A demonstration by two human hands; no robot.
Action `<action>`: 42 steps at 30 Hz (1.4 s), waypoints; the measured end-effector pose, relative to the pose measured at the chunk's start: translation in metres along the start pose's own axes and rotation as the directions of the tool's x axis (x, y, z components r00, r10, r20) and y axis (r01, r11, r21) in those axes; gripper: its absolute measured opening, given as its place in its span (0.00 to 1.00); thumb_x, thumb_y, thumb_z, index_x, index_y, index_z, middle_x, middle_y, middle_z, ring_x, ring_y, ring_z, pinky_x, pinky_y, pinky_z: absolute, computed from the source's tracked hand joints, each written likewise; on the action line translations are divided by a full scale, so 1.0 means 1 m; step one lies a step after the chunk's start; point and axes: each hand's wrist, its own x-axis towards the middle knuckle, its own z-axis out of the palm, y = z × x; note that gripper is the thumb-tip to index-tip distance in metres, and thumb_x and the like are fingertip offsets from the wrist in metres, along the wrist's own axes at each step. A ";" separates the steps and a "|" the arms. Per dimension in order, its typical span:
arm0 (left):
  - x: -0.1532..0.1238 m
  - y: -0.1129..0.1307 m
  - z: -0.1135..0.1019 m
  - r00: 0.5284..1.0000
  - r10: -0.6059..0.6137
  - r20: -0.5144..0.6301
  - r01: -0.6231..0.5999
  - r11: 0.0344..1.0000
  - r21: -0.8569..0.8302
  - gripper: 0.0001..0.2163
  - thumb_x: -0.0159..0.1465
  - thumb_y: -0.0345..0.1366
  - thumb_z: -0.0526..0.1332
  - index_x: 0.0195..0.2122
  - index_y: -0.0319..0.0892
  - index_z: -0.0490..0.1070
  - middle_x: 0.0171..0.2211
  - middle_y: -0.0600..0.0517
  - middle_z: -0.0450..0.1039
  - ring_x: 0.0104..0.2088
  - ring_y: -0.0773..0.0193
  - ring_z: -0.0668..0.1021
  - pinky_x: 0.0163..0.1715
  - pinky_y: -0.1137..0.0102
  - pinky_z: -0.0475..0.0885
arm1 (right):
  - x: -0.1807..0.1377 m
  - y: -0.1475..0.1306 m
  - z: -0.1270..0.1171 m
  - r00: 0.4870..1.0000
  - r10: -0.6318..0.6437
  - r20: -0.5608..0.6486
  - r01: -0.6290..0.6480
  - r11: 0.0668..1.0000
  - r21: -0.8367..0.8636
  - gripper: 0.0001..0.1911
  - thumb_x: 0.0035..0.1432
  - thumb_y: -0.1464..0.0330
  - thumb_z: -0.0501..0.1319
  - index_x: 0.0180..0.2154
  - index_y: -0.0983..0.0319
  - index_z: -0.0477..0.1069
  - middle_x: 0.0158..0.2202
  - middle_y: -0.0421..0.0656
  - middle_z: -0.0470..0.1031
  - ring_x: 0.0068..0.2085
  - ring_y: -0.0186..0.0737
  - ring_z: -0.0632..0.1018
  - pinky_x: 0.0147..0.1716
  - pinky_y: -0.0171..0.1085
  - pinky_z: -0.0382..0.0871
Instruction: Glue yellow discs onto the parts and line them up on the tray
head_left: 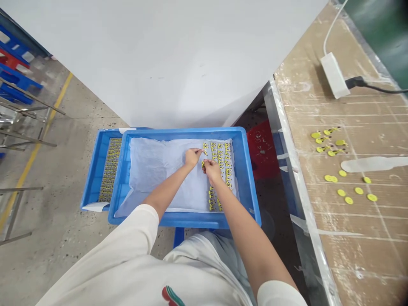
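A blue plastic tray (pixel 194 219) lined with a white sheet (pixel 148 163) lies before me. Along its right side stand several columns of small yellow-and-black pieces (pixel 227 159), too small to name. My left hand (pixel 192 157) reaches to the top of the leftmost column, thumb and finger pinched beside a small piece (pixel 205 152); what is between the fingertips I cannot make out. Just below and to the right, my right hand (pixel 212 170) is closed on a few small yellow-and-black pieces (pixel 203 165), partly hidden by the fingers.
Under the tray's left side, another blue tray (pixel 91 178) holds dense rows of similar pieces. A white panel (pixel 178 63) rises behind. At right, a covered table (pixel 360 259) carries yellow discs (pixel 358 191), yellow pieces with stems (pixel 331 152) and a white power strip (pixel 334 76).
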 end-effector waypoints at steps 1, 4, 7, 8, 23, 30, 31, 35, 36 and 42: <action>-0.001 -0.002 -0.003 1.000 -0.005 0.000 0.005 1.000 0.011 0.16 0.63 0.44 0.57 0.33 0.37 0.79 0.30 0.48 0.79 0.32 0.64 0.75 0.34 0.72 0.65 | 0.004 0.000 0.004 1.000 -0.008 -0.016 0.007 0.999 -0.036 0.07 0.59 0.66 0.62 0.37 0.64 0.70 0.23 0.35 0.69 0.21 0.27 0.70 0.20 0.27 0.65; -0.006 -0.011 -0.014 1.000 -0.007 0.016 0.006 0.999 0.049 0.17 0.64 0.43 0.55 0.36 0.37 0.79 0.32 0.47 0.79 0.31 0.64 0.75 0.34 0.72 0.66 | 0.018 0.001 0.018 0.999 -0.014 -0.043 0.008 0.990 -0.140 0.11 0.63 0.63 0.60 0.41 0.65 0.70 0.28 0.37 0.71 0.24 0.28 0.71 0.23 0.29 0.68; -0.010 -0.019 -0.024 0.998 0.015 0.063 -0.021 0.995 0.099 0.14 0.64 0.38 0.55 0.39 0.38 0.79 0.37 0.47 0.80 0.36 0.63 0.77 0.38 0.72 0.68 | 0.029 0.006 0.028 0.999 -0.013 -0.036 0.004 0.969 -0.246 0.14 0.65 0.60 0.57 0.43 0.65 0.69 0.34 0.40 0.73 0.28 0.29 0.73 0.27 0.32 0.72; -0.012 -0.021 -0.027 0.996 0.023 0.084 -0.033 0.992 0.121 0.13 0.63 0.37 0.56 0.40 0.39 0.79 0.38 0.46 0.80 0.37 0.63 0.78 0.40 0.72 0.69 | 0.031 0.008 0.029 0.999 -0.019 -0.028 0.010 0.959 -0.282 0.15 0.65 0.60 0.57 0.44 0.65 0.69 0.35 0.40 0.73 0.29 0.30 0.74 0.28 0.32 0.72; -0.020 0.001 -0.050 0.977 0.036 0.208 -0.150 0.811 0.566 0.12 0.62 0.31 0.55 0.42 0.39 0.78 0.44 0.39 0.76 0.50 0.52 0.74 0.49 0.62 0.69 | 0.027 -0.027 -0.009 0.941 -0.318 0.118 0.243 0.391 -0.888 0.18 0.63 0.66 0.54 0.53 0.62 0.70 0.43 0.52 0.78 0.47 0.47 0.77 0.46 0.41 0.67; -0.016 0.008 -0.033 0.950 0.171 0.262 -0.294 0.775 0.560 0.15 0.63 0.36 0.56 0.50 0.46 0.75 0.49 0.46 0.75 0.52 0.56 0.72 0.54 0.66 0.66 | 0.046 -0.034 -0.009 0.913 -0.301 0.276 0.320 0.106 -0.942 0.13 0.63 0.69 0.54 0.42 0.61 0.76 0.41 0.52 0.77 0.43 0.45 0.78 0.42 0.38 0.68; -0.015 0.008 -0.030 0.949 0.174 0.262 -0.297 0.772 0.562 0.16 0.63 0.37 0.57 0.50 0.46 0.75 0.49 0.46 0.75 0.52 0.56 0.72 0.53 0.66 0.66 | 0.048 -0.033 -0.008 0.908 -0.303 0.288 0.326 0.081 -0.942 0.13 0.63 0.69 0.53 0.42 0.61 0.76 0.41 0.52 0.77 0.43 0.45 0.78 0.42 0.38 0.68; -0.014 0.007 -0.021 0.953 0.170 0.250 -0.288 0.763 0.579 0.14 0.62 0.37 0.59 0.48 0.46 0.76 0.45 0.44 0.76 0.49 0.55 0.74 0.50 0.65 0.68 | 0.053 -0.029 -0.004 0.892 -0.313 0.327 0.346 0.007 -0.938 0.15 0.65 0.68 0.51 0.42 0.59 0.77 0.43 0.50 0.77 0.43 0.42 0.78 0.41 0.35 0.68; -0.015 0.007 -0.019 0.953 0.170 0.251 -0.289 0.761 0.581 0.14 0.61 0.36 0.59 0.47 0.46 0.77 0.44 0.44 0.77 0.49 0.55 0.74 0.49 0.65 0.68 | 0.055 -0.030 -0.002 0.888 -0.315 0.334 0.351 -0.006 -0.937 0.16 0.65 0.68 0.50 0.42 0.59 0.77 0.43 0.50 0.77 0.42 0.41 0.78 0.40 0.35 0.68; -0.016 0.002 -0.013 0.956 0.167 0.240 -0.281 0.755 0.592 0.10 0.62 0.35 0.58 0.41 0.44 0.78 0.40 0.44 0.77 0.46 0.55 0.75 0.48 0.64 0.68 | 0.056 -0.031 -0.004 0.865 -0.341 0.369 0.375 -0.050 -0.926 0.17 0.66 0.69 0.48 0.45 0.58 0.76 0.46 0.49 0.76 0.41 0.41 0.79 0.39 0.35 0.67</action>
